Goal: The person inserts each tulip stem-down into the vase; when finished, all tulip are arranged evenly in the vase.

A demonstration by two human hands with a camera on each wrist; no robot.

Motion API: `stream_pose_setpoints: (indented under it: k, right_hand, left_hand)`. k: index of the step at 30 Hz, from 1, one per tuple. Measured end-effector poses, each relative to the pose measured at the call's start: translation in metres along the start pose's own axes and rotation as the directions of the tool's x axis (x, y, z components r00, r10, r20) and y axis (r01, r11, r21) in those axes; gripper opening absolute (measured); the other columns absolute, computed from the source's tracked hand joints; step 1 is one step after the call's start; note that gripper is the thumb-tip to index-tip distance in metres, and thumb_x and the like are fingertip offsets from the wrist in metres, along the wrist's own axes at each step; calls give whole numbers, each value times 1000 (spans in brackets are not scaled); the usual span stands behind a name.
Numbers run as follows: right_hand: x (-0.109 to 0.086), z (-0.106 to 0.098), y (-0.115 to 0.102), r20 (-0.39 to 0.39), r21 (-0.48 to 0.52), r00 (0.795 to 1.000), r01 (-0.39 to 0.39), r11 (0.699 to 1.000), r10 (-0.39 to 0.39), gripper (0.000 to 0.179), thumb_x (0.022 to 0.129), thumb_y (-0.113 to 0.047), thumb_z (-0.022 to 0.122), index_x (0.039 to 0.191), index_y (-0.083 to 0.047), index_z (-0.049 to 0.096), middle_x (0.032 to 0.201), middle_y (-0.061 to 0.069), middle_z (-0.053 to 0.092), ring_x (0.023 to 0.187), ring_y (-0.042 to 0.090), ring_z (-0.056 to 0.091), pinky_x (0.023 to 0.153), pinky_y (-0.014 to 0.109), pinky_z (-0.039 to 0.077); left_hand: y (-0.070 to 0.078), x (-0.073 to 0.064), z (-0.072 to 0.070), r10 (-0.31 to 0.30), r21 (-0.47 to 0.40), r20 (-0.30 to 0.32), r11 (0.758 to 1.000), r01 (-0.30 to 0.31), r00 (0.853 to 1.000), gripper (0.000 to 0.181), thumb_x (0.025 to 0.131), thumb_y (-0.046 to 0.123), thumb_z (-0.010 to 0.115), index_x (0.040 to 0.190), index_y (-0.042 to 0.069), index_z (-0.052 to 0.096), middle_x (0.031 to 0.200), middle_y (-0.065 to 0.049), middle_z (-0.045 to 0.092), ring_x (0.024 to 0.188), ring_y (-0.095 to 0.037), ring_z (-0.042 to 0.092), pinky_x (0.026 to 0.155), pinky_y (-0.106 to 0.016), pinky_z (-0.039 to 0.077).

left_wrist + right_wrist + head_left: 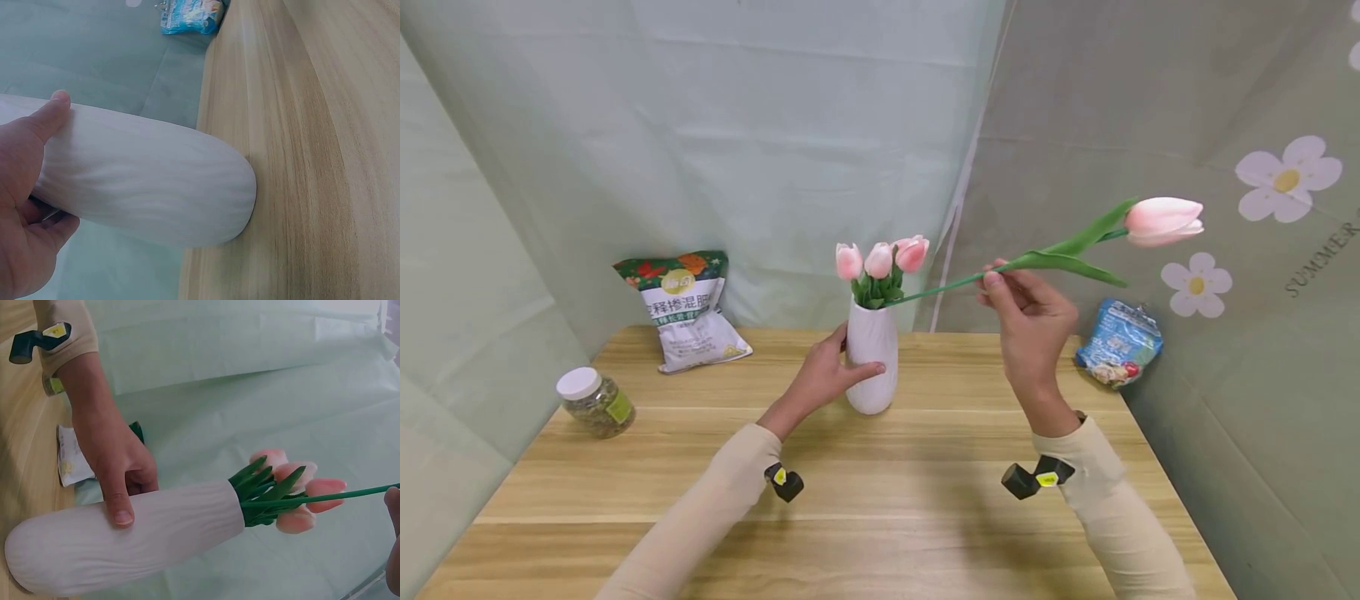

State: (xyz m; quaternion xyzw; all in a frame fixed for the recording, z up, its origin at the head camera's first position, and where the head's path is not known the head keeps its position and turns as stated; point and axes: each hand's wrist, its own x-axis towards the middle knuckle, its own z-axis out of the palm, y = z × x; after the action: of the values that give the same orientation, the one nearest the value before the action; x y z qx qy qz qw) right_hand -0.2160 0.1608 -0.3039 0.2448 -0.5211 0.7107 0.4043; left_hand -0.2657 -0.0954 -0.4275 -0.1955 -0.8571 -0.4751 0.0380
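Observation:
A white ribbed vase [874, 337] stands on the wooden table with several pink tulips [880, 261] in its mouth. My left hand [826, 375] holds the vase from its left side, the thumb across the front and the other fingers behind it. To the right, my right hand [1036, 321] pinches the green stem of a single tulip [1163, 222] between thumb and fingertips. This tulip slants, its bloom up to the right and its stem end at the vase's rim. In the right wrist view the stem [362, 492] crosses in front of the other blooms, over the leaves at the mouth.
At the back left a white and green printed bag [688, 312] leans against the cloth wall. A jar with a white lid [597, 402] lies tilted near the table's left edge. By the right edge is a blue packet [1120, 343]. Cloth walls close in the table [865, 533].

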Motion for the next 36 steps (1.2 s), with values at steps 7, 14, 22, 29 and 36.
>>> stream_pose_setpoints:
  k: [7, 14, 22, 29, 36]
  right_hand:
    - [0, 3, 1, 72, -41, 994, 90, 995, -87, 17, 89, 10, 73, 103, 19, 70, 94, 12, 78, 78, 15, 76, 68, 29, 62]
    - [3, 9, -2, 113, -64, 981, 165, 984, -157, 20, 89, 8, 73, 104, 20, 70, 96, 11, 77, 79, 16, 75, 68, 28, 61]
    - [-3, 20, 1, 185, -125, 963, 221, 967, -196, 27, 90, -12, 80, 99, 13, 75, 95, 16, 77, 74, 13, 73, 67, 25, 60]
    - [-13, 25, 9, 234, -218, 970, 125, 968, -73, 18, 89, -3, 79, 100, 10, 76, 94, 21, 76, 75, 6, 71, 67, 21, 58]
    - [-24, 27, 24, 232, -305, 969, -12, 952, 86, 15, 87, 0, 79, 100, 7, 75, 93, 23, 76, 76, 5, 73, 68, 22, 59]
  left_hand:
    - [-2, 1, 1, -8, 13, 6, 1000, 8, 1000, 93, 83, 48, 84, 152, 3, 41, 141, -16, 60, 130, -31, 59, 103, -50, 52]
    - [-1, 0, 0, -6, 5, -2, 1000, 6, 1000, 92, 82, 48, 84, 151, 4, 42, 139, -16, 61, 129, -30, 59, 102, -50, 52]
    - [-1, 0, 1, 2, 5, -4, 1000, -2, 1000, 91, 83, 47, 84, 151, 4, 42, 139, -15, 61, 130, -29, 59, 102, -49, 52]
    - [-2, 1, 0, 9, -5, 0, 1000, -9, 1000, 91, 83, 47, 84, 152, 4, 42, 139, -16, 61, 130, -30, 58, 103, -50, 51]
    - [-2, 0, 1, 14, -9, 1, 1000, -14, 1000, 92, 84, 47, 84, 152, 4, 41, 140, -15, 61, 130, -30, 59, 102, -50, 52]
